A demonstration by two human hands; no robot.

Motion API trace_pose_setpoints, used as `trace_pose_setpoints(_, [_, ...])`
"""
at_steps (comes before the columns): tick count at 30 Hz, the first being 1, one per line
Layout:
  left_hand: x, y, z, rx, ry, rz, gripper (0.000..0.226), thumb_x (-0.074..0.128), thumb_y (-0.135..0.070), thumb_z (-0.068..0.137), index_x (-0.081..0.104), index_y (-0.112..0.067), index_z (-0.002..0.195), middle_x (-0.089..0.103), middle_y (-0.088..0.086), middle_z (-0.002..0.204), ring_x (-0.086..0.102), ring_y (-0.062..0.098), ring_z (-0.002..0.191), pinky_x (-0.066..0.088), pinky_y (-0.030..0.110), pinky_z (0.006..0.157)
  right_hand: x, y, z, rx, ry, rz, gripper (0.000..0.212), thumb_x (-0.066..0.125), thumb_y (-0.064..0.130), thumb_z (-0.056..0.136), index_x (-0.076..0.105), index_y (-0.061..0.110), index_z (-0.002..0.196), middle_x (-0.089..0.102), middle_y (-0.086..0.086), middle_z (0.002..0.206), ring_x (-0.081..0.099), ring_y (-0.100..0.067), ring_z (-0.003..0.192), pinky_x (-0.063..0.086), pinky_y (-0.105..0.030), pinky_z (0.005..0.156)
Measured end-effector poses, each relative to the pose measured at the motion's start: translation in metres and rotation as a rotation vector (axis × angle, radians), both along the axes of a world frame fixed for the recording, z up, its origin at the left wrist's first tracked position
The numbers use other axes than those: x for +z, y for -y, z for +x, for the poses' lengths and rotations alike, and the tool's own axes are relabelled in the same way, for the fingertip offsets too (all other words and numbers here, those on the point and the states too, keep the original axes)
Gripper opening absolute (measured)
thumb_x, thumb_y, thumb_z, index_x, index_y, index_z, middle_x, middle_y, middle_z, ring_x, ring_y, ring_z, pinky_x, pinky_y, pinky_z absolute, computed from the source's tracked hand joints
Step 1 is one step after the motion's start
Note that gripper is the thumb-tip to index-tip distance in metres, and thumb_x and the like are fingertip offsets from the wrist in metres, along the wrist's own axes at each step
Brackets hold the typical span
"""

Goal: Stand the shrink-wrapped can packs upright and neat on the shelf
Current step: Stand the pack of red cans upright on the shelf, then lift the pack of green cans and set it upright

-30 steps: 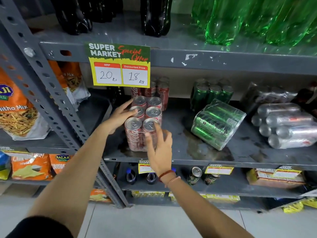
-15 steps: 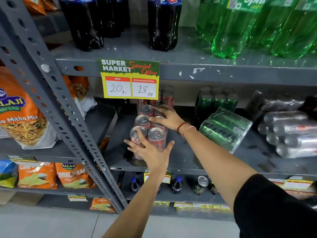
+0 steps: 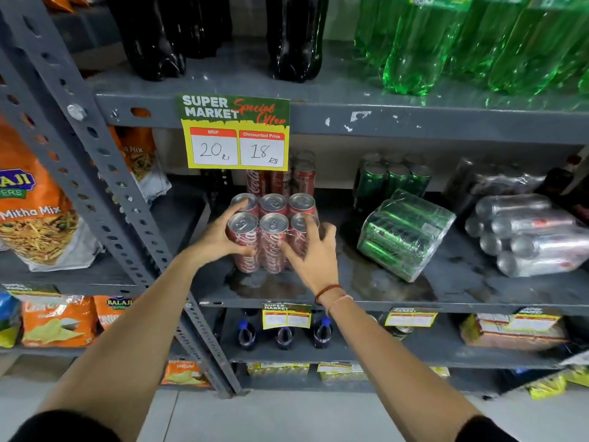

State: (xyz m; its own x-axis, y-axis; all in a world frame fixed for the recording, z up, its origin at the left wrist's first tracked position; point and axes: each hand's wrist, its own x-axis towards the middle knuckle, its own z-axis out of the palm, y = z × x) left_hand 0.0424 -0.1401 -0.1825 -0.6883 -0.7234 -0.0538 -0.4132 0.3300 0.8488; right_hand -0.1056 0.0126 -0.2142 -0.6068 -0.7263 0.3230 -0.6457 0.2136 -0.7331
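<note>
A shrink-wrapped pack of red cola cans (image 3: pixel 272 231) stands upright on the grey middle shelf (image 3: pixel 414 303), long side facing me. My left hand (image 3: pixel 220 240) grips its left side and my right hand (image 3: pixel 310 255) grips its front right corner. A green can pack (image 3: pixel 406 234) lies tilted on its side to the right. Further right, a silver can pack (image 3: pixel 529 234) lies on its side. Behind, an upright red pack (image 3: pixel 293 180), an upright green pack (image 3: pixel 393 178) and a dark wrapped pack (image 3: pixel 490 180) stand at the back.
A yellow price sign (image 3: pixel 236 134) hangs from the upper shelf edge above the red cans. A slanted grey upright (image 3: pixel 105 173) borders the bay on the left, with snack bags (image 3: pixel 28 205) beyond. Dark and green bottles stand on the shelf above. Wet stains mark the shelf.
The red pack has been turned a quarter turn, so its long side now faces me. My hands uncrossed: left went to the pack's left side, right to its front right.
</note>
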Motion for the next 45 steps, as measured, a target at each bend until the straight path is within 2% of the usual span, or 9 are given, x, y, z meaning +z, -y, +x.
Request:
trace_pose_setpoints(8, [0.01,-0.009,-0.001,0.004,0.063,-0.054,0.109,0.086,-0.008,0.061,0.023,-0.035,0.146,0.038,0.006,0.149,0.039,0.024,0.135,0.036,0.047,0.109,0.006,-0.006,-0.003,0.038,0.059,0.044,0.072,0.06,0.054,0.084,0.033,0.024,0.143,0.031,-0.015,0.131,0.037,-0.035,0.125,0.043,-0.043,0.099])
trace_pose_setpoints(12, [0.024,-0.036,-0.018,0.198,0.361,-0.285,0.107,0.082,-0.025,0.068,0.012,-0.033,0.148,-0.009,0.015,0.159,-0.01,0.036,0.145,0.015,0.057,0.112,0.019,-0.023,-0.031,0.09,0.143,-0.004,0.07,0.06,0.051,0.085,0.033,0.023,0.144,0.032,-0.014,0.132,0.038,-0.032,0.128,0.034,-0.035,0.106])
trace_pose_setpoints(14, [0.033,-0.061,-0.037,0.296,0.321,-0.424,0.099,0.079,-0.033,0.07,0.018,-0.025,0.148,-0.006,0.02,0.158,-0.011,0.039,0.144,0.013,0.061,0.111,0.03,-0.035,-0.057,0.038,0.118,-0.028,0.069,0.058,0.051,0.086,0.034,0.02,0.143,0.033,-0.014,0.135,0.039,-0.03,0.127,0.031,-0.03,0.104])
trace_pose_setpoints(17, [0.041,-0.104,-0.075,0.282,-0.038,-0.574,0.075,0.074,-0.03,0.076,0.038,-0.016,0.14,0.026,0.022,0.152,0.02,0.037,0.141,0.02,0.045,0.112,0.047,-0.056,-0.107,-0.084,0.004,-0.07,0.062,0.059,0.048,0.086,0.045,0.014,0.136,0.04,-0.017,0.128,0.044,-0.031,0.121,0.031,-0.028,0.103])
trace_pose_setpoints(20, [0.038,-0.145,-0.124,0.114,-0.234,-0.365,0.06,0.067,-0.036,0.082,0.045,-0.016,0.134,0.047,0.013,0.139,0.044,0.028,0.128,0.028,0.026,0.107,0.054,-0.078,-0.161,-0.19,-0.069,-0.032,0.057,0.06,0.047,0.086,0.052,0.01,0.129,0.044,-0.019,0.123,0.043,-0.037,0.12,0.032,-0.035,0.103])
trace_pose_setpoints(26, [0.002,-0.199,-0.212,0.026,-0.028,0.395,0.113,0.068,-0.062,0.07,-0.013,-0.038,0.146,-0.003,0.005,0.16,0.01,0.03,0.146,0.027,0.051,0.112,0.053,-0.104,-0.251,-0.179,0.037,0.466,0.09,0.057,0.07,0.074,0.027,0.026,0.147,0.024,-0.023,0.152,0.02,-0.041,0.141,0.028,-0.049,0.111])
trace_pose_setpoints(31, [0.0,-0.205,-0.257,0.156,-0.04,0.464,0.135,0.083,-0.053,0.054,-0.02,-0.047,0.141,-0.008,0.019,0.156,0.021,0.037,0.141,0.039,0.052,0.104,0.051,-0.102,-0.294,0.036,0.148,0.624,0.105,0.061,0.075,0.066,0.018,0.029,0.15,0.029,-0.008,0.156,0.029,-0.03,0.142,0.026,-0.042,0.116])
trace_pose_setpoints(38, [-0.001,-0.209,-0.285,0.346,0.041,0.449,0.144,0.087,-0.052,0.048,-0.024,-0.046,0.139,-0.022,0.031,0.15,0.032,0.044,0.136,0.039,0.048,0.106,0.066,-0.085,-0.315,0.335,0.137,0.797,0.124,0.063,0.08,0.05,0.015,0.026,0.151,0.026,-0.001,0.157,0.027,-0.022,0.143,0.022,-0.041,0.118])
trace_pose_setpoints(45, [-0.013,-0.206,-0.281,0.296,-0.043,0.392,0.143,0.088,-0.046,0.049,-0.024,-0.05,0.138,-0.011,0.027,0.153,0.029,0.041,0.137,0.038,0.05,0.106,0.057,-0.09,-0.318,0.341,0.152,0.747,0.111,0.065,0.072,0.064,0.006,0.034,0.15,0.019,-0.001,0.159,0.023,-0.023,0.144,0.021,-0.035,0.114])
